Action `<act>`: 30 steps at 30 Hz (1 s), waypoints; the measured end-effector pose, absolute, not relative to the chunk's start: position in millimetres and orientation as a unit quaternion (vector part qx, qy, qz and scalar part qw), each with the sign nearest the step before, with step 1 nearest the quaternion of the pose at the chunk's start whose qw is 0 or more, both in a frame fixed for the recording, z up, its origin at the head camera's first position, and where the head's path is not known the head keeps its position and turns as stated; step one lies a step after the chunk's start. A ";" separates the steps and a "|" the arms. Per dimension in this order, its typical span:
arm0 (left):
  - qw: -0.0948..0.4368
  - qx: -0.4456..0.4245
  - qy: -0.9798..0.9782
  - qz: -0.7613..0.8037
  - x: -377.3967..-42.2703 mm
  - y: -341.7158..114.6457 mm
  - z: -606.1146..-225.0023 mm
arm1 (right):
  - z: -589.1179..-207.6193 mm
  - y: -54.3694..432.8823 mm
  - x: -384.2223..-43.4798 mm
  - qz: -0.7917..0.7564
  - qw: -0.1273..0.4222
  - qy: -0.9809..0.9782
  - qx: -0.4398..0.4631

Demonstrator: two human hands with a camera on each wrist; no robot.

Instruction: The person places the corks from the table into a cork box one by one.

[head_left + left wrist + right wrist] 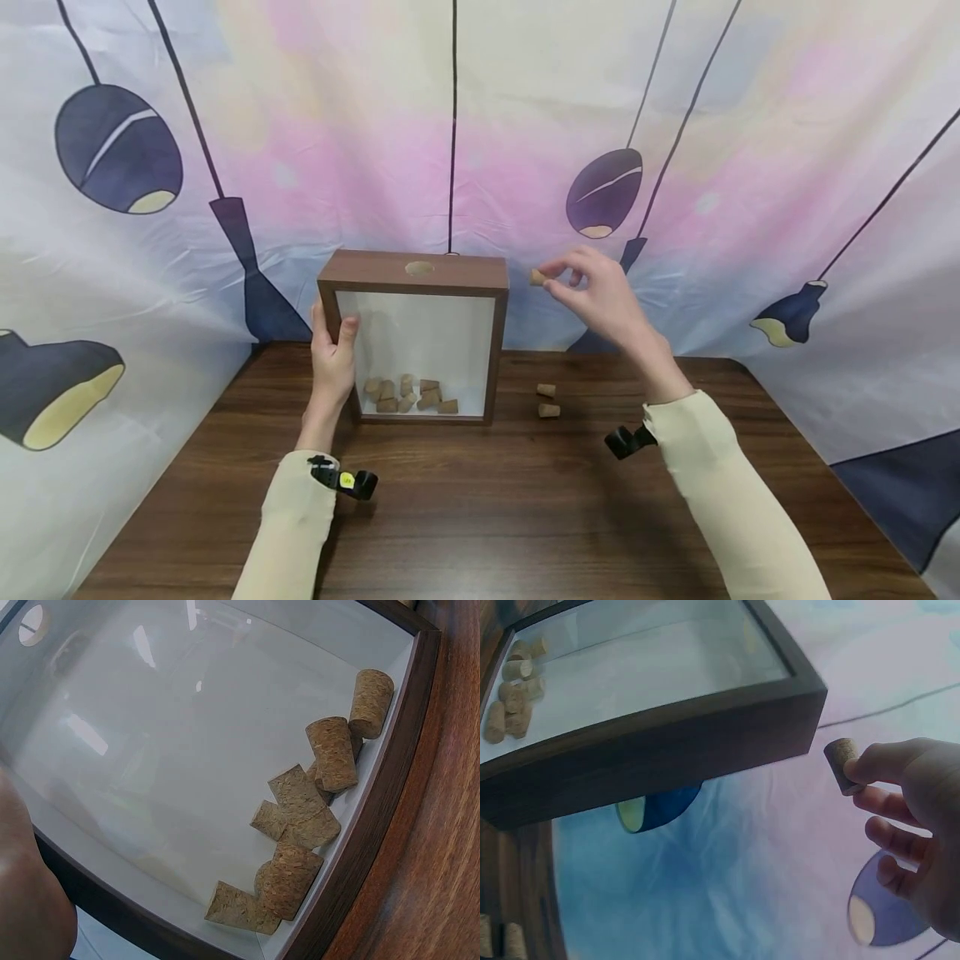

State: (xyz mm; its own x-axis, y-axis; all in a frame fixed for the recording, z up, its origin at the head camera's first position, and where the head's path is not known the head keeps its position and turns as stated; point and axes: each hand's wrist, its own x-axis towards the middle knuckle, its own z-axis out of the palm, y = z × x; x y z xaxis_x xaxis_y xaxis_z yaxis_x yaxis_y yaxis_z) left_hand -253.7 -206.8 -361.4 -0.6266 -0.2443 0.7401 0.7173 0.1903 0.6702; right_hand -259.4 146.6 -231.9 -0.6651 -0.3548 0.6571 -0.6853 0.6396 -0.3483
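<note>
A brown wooden box frame [499, 358] with a clear front stands upright on the table, a round hole [420, 267] in its top. Several corks [429, 400] lie in a heap along its bottom, seen closer in the left wrist view as tapered corks [332, 754]. My left hand [333, 358] grips the frame's left side, thumb on the front. Off the frame's upper right corner, my right hand [596, 292] pinches one cork [843, 765] between thumb and forefinger, apart from the frame.
Two loose corks, an upper one [546, 390] and a lower one [549, 411], lie on the dark wooden table [465, 508] right of the frame. A printed cloth [525, 100] with lamp pictures hangs behind the table and at its sides.
</note>
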 end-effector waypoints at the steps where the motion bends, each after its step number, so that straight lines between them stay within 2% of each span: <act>1: 0.394 -0.178 -0.664 -0.611 -254.0 -207.0 -361.5 | -228.1 143.9 -259.4 0.297 0.278 -0.861 0.305; 16: 0.387 -0.183 -0.669 -0.607 -252.2 -207.1 -362.3 | -188.2 81.6 -262.7 0.247 0.242 -0.870 0.351; 30: 0.394 -0.187 -0.667 -0.605 -253.0 -208.4 -362.0 | -183.6 24.5 -277.1 0.156 0.181 -0.898 0.369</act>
